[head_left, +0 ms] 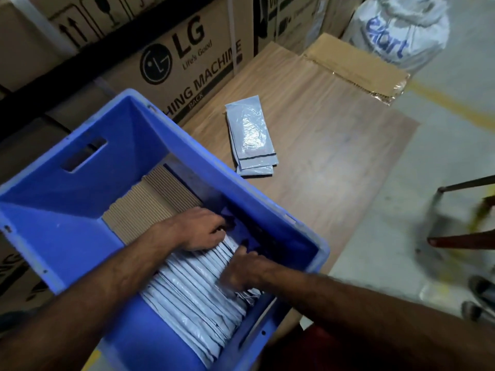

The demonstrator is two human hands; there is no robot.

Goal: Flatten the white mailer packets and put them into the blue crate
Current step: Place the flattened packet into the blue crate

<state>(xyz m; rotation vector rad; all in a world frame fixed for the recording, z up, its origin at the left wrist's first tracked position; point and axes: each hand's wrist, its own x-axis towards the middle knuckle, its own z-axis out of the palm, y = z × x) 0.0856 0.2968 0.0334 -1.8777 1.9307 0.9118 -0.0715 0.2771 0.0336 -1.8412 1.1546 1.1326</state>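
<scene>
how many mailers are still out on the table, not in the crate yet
3, as far as the edges show: one small overlapping stack of white mailer packets on the wooden table, just beyond the blue crate. More could be hidden underneath.

"LG Life's Good", "…HING MACHINE BACK" on carton (187,62) (arrows too); "…kart" on sack (396,36)

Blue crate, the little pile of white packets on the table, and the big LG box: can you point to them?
blue crate (88,207): head view, inner left wall.
pile of white packets (251,137): head view, top packet's middle.
LG box (187,57): head view, printed front.
</scene>
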